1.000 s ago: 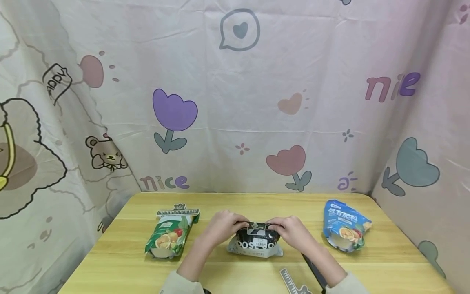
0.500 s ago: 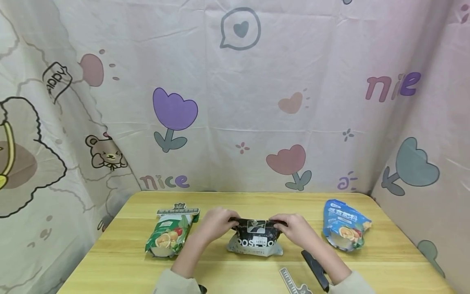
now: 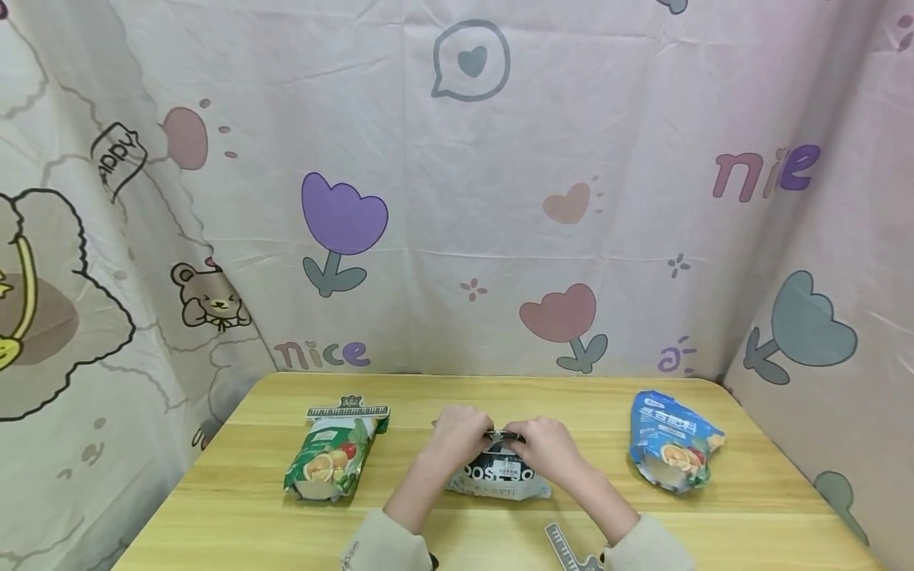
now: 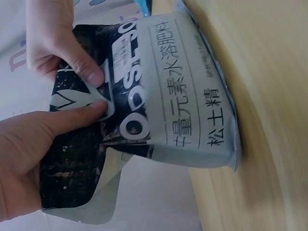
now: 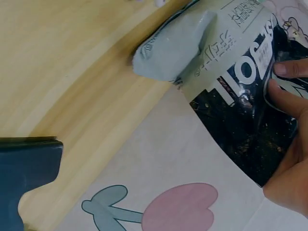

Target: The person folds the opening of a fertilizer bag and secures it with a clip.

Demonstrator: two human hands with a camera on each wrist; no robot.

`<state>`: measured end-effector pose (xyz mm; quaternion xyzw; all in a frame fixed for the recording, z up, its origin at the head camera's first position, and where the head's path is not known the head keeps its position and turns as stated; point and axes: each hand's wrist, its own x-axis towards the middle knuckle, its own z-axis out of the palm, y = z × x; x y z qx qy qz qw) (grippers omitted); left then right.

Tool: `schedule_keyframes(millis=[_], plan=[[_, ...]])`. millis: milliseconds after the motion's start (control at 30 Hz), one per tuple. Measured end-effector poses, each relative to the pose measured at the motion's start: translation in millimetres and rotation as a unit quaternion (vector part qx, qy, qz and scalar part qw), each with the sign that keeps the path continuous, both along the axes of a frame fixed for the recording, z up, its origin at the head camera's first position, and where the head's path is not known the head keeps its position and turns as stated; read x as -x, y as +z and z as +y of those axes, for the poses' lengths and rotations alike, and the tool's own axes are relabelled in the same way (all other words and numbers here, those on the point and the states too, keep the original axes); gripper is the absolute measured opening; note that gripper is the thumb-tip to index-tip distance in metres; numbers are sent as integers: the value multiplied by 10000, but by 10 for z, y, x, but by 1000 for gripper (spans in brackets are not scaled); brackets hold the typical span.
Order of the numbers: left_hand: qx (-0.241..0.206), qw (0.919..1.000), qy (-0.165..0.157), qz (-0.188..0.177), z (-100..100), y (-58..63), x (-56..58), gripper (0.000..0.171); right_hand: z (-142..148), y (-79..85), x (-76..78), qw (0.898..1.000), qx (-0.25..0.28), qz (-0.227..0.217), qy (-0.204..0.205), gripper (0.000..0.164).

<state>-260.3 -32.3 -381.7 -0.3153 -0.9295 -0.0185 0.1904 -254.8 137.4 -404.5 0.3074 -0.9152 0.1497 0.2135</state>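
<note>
A black-and-pale-grey fertilizer bag with white lettering stands on the table in front of me. My left hand and right hand pinch its black top close together, near the middle. Both thumbs press on the bag's front face, almost meeting in the left wrist view, where the left hand is lower and the right hand above. The black top flares out past the left hand there. In the right wrist view the bag's black corner sticks out beside the right hand.
A keyboard-patterned clip lies near the front of the wooden table. At left, a green bag wears a similar clip. A blue bag sits at right. The right wrist view shows a dark object on the table.
Both hands have moved inward from the ends of the bag's top toward its middle. The dark object near the right forearm has become hidden in the head view.
</note>
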Motion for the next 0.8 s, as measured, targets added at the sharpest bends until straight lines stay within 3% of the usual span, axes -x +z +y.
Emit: schedule_keyframes(millis=[167,300,567,800], plan=[[-67,9999,103,-8,11,-24,17,11,4,-11,7,9999,92,122,61,6],[-76,9999,-30,-68,-29,-18,21,9,46,2,0,9996,119,28,257,6],[-396,9969,-216,-648,-210,-1,10,7,215,10,-7,9925,575,-826,690,6],[-605,9945,-526,-669,-334,7,31,7,381,-5,-9,9861,844,-1252,697,13]])
